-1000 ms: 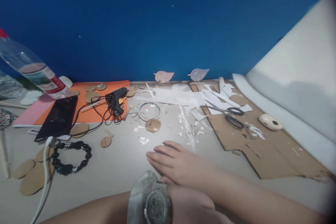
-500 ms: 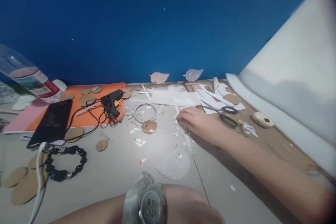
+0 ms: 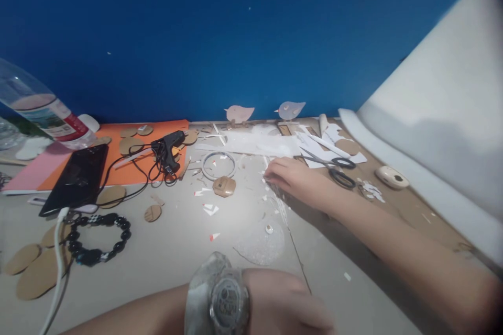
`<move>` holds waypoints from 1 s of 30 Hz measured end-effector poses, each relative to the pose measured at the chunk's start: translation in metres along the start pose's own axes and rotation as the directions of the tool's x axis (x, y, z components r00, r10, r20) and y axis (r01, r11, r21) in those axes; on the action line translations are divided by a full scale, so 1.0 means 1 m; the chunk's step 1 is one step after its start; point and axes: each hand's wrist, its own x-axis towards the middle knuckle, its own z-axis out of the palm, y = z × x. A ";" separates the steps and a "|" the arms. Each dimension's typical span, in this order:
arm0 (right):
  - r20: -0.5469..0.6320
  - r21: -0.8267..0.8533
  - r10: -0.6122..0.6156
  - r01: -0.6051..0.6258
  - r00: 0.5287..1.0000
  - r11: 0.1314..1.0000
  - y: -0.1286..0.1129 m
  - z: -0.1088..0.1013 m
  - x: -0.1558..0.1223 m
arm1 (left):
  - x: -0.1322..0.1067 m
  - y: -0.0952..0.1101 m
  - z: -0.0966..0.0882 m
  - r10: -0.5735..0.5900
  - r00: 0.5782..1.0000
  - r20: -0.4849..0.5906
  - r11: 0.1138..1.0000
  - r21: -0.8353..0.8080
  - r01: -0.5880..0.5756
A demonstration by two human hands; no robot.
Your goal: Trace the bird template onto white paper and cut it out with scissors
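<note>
My right hand [image 3: 288,177] rests on the table, its fingers pressed together and curled down among small white paper scraps. What its fingertips hold, if anything, is hidden. Just beyond it lies a white translucent strip [image 3: 259,144]; black-handled scissors [image 3: 336,167] lie to its right on cut white paper [image 3: 356,158]. My left hand [image 3: 283,301], with a digital watch [image 3: 229,303] at the wrist, is low in front, blurred, its fingers not clear. Beyond it a clear drop-shaped piece [image 3: 257,246] lies flat with a googly eye [image 3: 269,229] on it.
Two paper birds, one pink [image 3: 239,113] and one grey-blue [image 3: 291,110], stand by the blue wall. A glue gun [image 3: 170,149] lies on orange paper [image 3: 118,131]. To the left are a phone [image 3: 76,178], a bottle [image 3: 55,120] and a beaded bracelet [image 3: 98,238]. A tape roll [image 3: 203,166] lies mid-table.
The view has shifted slightly, and the table things sit a little higher in it. Both hands keep nearly the same places.
</note>
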 end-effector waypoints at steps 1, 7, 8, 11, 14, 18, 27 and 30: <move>0.002 0.009 0.011 -0.011 1.000 1.000 -0.001 -0.001 0.000 | 0.001 -0.003 -0.001 0.084 0.996 -0.006 0.995 -0.056 -0.084; 0.021 0.046 0.051 -0.052 0.998 0.998 -0.004 -0.002 0.001 | 0.004 -0.013 -0.009 0.139 0.990 -0.023 0.948 -0.286 -0.139; 0.019 0.050 0.061 -0.062 0.998 0.997 -0.003 -0.003 0.000 | 0.004 -0.012 -0.009 0.120 0.993 -0.018 0.952 -0.281 -0.120; -0.011 0.053 0.103 -0.103 0.995 0.993 0.005 -0.012 -0.002 | 0.003 -0.006 -0.005 0.100 0.994 -0.053 0.962 -0.252 -0.110; -0.050 0.057 0.153 -0.150 0.987 0.987 0.010 -0.027 -0.004 | 0.001 0.001 0.001 0.048 0.986 -0.159 0.979 -0.186 -0.078; -0.039 0.110 0.164 -0.158 0.986 0.981 -0.010 -0.038 0.000 | -0.001 0.005 0.005 0.031 0.976 -0.217 0.993 -0.107 -0.055; -0.007 0.408 0.038 -0.032 0.999 0.912 -0.055 -0.061 0.028 | -0.003 -0.002 -0.003 0.043 0.979 -0.199 0.982 -0.171 -0.078; -0.115 0.259 0.197 -0.162 0.974 0.952 -0.032 -0.068 0.016 | -0.002 -0.003 -0.003 -0.008 0.985 -0.172 0.977 -0.212 -0.029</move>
